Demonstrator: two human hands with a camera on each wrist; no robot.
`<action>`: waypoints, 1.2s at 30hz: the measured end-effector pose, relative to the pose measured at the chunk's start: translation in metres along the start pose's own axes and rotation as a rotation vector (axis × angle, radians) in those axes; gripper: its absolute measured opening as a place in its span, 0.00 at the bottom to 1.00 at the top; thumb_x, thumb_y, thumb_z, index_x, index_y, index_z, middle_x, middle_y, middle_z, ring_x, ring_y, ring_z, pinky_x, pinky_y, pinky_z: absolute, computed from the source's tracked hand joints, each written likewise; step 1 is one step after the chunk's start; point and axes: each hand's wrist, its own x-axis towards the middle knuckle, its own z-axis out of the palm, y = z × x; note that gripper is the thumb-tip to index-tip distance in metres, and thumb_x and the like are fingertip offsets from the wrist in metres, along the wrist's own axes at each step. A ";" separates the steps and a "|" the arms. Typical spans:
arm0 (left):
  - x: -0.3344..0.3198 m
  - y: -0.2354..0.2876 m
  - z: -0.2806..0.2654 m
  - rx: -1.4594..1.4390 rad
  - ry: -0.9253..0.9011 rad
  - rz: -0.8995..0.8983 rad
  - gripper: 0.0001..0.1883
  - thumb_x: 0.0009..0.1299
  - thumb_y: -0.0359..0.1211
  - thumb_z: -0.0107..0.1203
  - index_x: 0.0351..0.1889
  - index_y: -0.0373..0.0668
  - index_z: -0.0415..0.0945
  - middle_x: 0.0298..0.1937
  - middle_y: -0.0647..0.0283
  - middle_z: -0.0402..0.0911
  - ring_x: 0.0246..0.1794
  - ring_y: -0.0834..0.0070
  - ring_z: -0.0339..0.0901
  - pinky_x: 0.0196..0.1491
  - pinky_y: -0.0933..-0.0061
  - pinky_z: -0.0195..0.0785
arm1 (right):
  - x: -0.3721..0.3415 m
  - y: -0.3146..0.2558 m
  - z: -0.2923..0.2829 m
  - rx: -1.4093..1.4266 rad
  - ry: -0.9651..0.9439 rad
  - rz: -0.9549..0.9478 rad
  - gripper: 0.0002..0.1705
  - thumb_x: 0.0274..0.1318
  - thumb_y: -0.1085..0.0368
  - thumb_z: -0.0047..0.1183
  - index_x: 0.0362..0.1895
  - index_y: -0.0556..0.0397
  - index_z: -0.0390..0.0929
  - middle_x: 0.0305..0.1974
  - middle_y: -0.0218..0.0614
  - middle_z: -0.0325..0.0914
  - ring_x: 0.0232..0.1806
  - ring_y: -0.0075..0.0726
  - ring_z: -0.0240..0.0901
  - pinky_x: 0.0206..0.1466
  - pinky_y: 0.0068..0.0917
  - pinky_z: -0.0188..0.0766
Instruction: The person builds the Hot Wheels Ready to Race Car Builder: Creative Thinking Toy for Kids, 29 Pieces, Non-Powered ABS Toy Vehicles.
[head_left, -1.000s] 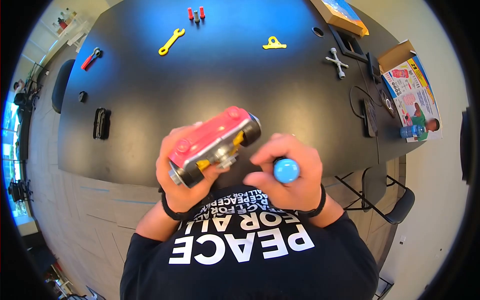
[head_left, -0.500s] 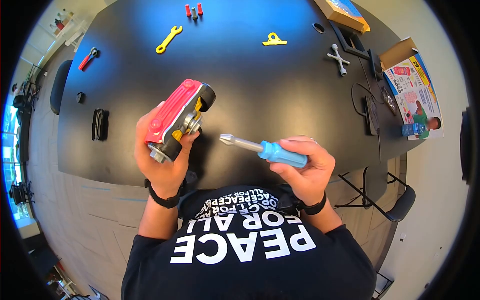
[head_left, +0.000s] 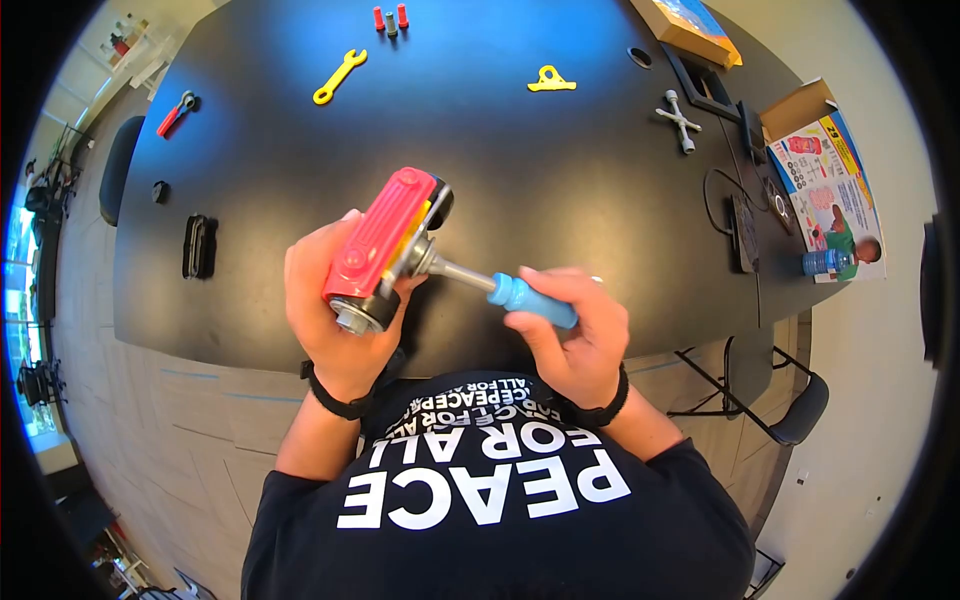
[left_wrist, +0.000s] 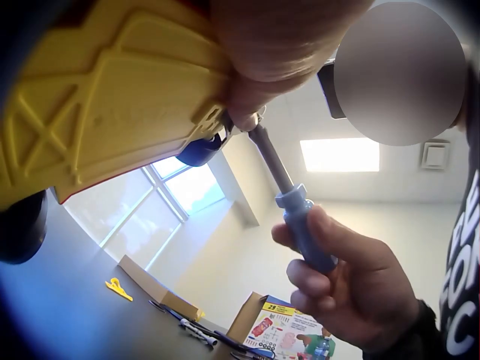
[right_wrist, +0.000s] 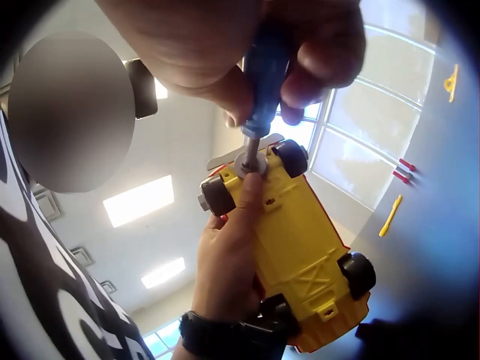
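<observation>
My left hand (head_left: 328,310) grips a toy car (head_left: 380,235) with a red body, black wheels and a yellow underside (right_wrist: 296,240). In the right wrist view the left thumb (right_wrist: 246,204) lies along the underside, its tip close to a round grey piece at the car's end. A screwdriver (head_left: 537,302) with a blue handle and grey shaft is held in my right hand (head_left: 588,340), fingers and thumb around the handle. Its tip meets the grey piece, and the very end of the tip is hidden there.
On the dark table (head_left: 600,220) lie a yellow wrench (head_left: 341,77), a yellow bracket-like piece (head_left: 551,80), a grey cross-shaped wrench (head_left: 678,122), a red-handled tool (head_left: 176,114) and small red and grey pegs (head_left: 391,22). Boxes (head_left: 820,175) and a bottle (head_left: 823,262) are at the right.
The screwdriver, first pointing end-on toward the head camera, swung to point left and then moved left until its tip met the car. The car shifted and turned in my left hand.
</observation>
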 end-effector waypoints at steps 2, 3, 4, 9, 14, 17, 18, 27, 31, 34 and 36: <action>-0.004 0.003 0.000 0.034 -0.037 0.008 0.34 0.62 0.29 0.81 0.67 0.35 0.79 0.58 0.53 0.85 0.55 0.59 0.82 0.60 0.61 0.73 | 0.001 -0.004 -0.002 0.035 -0.088 0.173 0.11 0.64 0.74 0.73 0.47 0.58 0.85 0.46 0.44 0.88 0.37 0.38 0.85 0.44 0.30 0.81; -0.005 0.004 0.000 0.070 -0.069 0.015 0.33 0.65 0.28 0.80 0.67 0.32 0.78 0.60 0.52 0.84 0.57 0.61 0.82 0.64 0.62 0.73 | 0.007 -0.004 -0.003 -0.003 -0.153 0.193 0.08 0.68 0.71 0.69 0.48 0.59 0.85 0.43 0.42 0.86 0.36 0.37 0.82 0.42 0.31 0.78; -0.003 0.004 0.002 0.098 -0.066 0.029 0.34 0.62 0.27 0.80 0.66 0.33 0.79 0.58 0.52 0.84 0.54 0.59 0.82 0.61 0.62 0.73 | 0.010 -0.004 -0.004 -0.040 -0.218 0.210 0.07 0.73 0.68 0.66 0.48 0.59 0.84 0.40 0.41 0.84 0.35 0.37 0.79 0.41 0.32 0.75; 0.002 0.002 0.000 0.190 -0.079 0.056 0.32 0.61 0.28 0.79 0.65 0.34 0.80 0.56 0.52 0.85 0.53 0.56 0.82 0.60 0.60 0.74 | 0.001 -0.004 0.005 0.066 -0.123 0.325 0.10 0.76 0.65 0.61 0.50 0.59 0.83 0.37 0.40 0.80 0.36 0.38 0.76 0.40 0.33 0.71; -0.009 0.000 0.008 0.210 -0.091 0.084 0.33 0.60 0.26 0.78 0.65 0.38 0.81 0.57 0.52 0.86 0.54 0.56 0.83 0.58 0.58 0.75 | 0.005 0.004 0.004 0.063 -0.308 0.371 0.11 0.78 0.62 0.61 0.50 0.58 0.82 0.37 0.37 0.81 0.34 0.32 0.76 0.40 0.30 0.73; -0.009 -0.001 0.007 0.204 -0.073 0.094 0.33 0.60 0.27 0.77 0.66 0.39 0.81 0.57 0.52 0.86 0.54 0.56 0.82 0.57 0.59 0.75 | -0.002 -0.003 0.010 0.241 -0.208 0.455 0.12 0.81 0.59 0.58 0.50 0.57 0.84 0.38 0.31 0.81 0.36 0.23 0.76 0.42 0.26 0.73; -0.010 -0.002 0.007 0.204 -0.073 0.092 0.33 0.60 0.27 0.77 0.66 0.39 0.81 0.57 0.52 0.86 0.54 0.56 0.82 0.57 0.59 0.75 | -0.002 0.000 0.007 0.357 -0.236 0.592 0.13 0.82 0.58 0.57 0.49 0.57 0.83 0.38 0.29 0.81 0.37 0.20 0.76 0.42 0.24 0.72; -0.013 -0.002 0.006 0.196 -0.108 0.110 0.34 0.58 0.28 0.78 0.65 0.40 0.82 0.59 0.51 0.87 0.56 0.54 0.82 0.58 0.57 0.74 | -0.003 0.010 0.004 0.469 -0.311 0.659 0.15 0.83 0.56 0.57 0.51 0.56 0.84 0.37 0.28 0.83 0.37 0.15 0.75 0.38 0.16 0.68; -0.017 -0.002 0.008 0.201 -0.102 0.124 0.33 0.60 0.29 0.77 0.65 0.40 0.82 0.58 0.52 0.87 0.56 0.54 0.82 0.59 0.57 0.75 | 0.001 0.019 -0.007 0.831 -0.533 0.920 0.14 0.82 0.57 0.59 0.52 0.56 0.83 0.33 0.27 0.83 0.32 0.13 0.73 0.33 0.16 0.66; -0.016 -0.003 0.007 0.184 -0.096 0.125 0.32 0.60 0.29 0.77 0.65 0.40 0.82 0.58 0.52 0.88 0.56 0.53 0.83 0.59 0.57 0.75 | -0.014 0.019 0.025 0.487 -0.204 0.421 0.14 0.83 0.57 0.58 0.53 0.57 0.83 0.32 0.28 0.83 0.27 0.13 0.71 0.26 0.17 0.63; -0.015 -0.004 0.007 0.164 -0.087 0.122 0.32 0.60 0.29 0.78 0.65 0.40 0.82 0.58 0.52 0.88 0.56 0.53 0.83 0.58 0.56 0.75 | -0.003 0.008 0.009 0.594 -0.304 0.636 0.14 0.81 0.58 0.60 0.53 0.57 0.83 0.32 0.27 0.83 0.27 0.13 0.71 0.26 0.17 0.64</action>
